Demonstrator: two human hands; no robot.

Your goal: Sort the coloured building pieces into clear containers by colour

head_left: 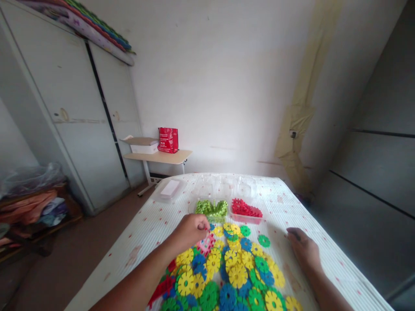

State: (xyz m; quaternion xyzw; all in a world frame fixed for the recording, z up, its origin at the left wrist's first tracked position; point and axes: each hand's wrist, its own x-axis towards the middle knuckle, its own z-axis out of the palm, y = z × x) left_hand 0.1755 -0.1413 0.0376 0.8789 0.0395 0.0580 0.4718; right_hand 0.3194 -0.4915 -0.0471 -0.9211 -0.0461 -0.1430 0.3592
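My left hand (192,230) is above the far left of a pile of flower-shaped plastic discs (237,275). Its fingers and thumb are pinched together, with a speck of red at the tips; what they hold is too small to make out. Just beneath them lies a pinkish-red lattice piece (206,244). My right hand (304,248) rests on the tablecloth to the right of the pile, fingers loosely bent and nothing visible in them. The discs are yellow, green and blue, and red pieces (162,290) stick out at the pile's left edge.
Beyond the pile stand a clear box of light-green pieces (210,209) and a clear box of red pieces (246,210). A clear container with a white block (170,189) sits at the far left. Behind, a small table (175,157) bears a red bag (168,140).
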